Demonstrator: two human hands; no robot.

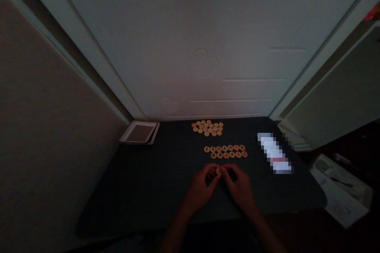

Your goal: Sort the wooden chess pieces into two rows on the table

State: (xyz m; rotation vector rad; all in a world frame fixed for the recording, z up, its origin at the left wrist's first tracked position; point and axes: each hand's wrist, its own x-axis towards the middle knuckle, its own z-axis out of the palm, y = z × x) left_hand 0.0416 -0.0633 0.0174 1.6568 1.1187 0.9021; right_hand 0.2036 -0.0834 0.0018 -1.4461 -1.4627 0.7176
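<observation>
My left hand (202,187) and my right hand (239,187) meet at the near middle of a dark table (148,189). Their fingertips pinch one small round wooden game piece (219,171) between them. Just beyond the hands lie two rows of similar round pieces (225,151) with red and dark marks facing up. Farther back sits a loose cluster of plain tan pieces (208,127), apparently face down.
An open shallow box (139,132) rests at the table's far left corner. A blurred white object (274,153) lies at the right. A pale wall with heart patterns (206,63) closes the back. Papers (341,189) lie off the table's right edge.
</observation>
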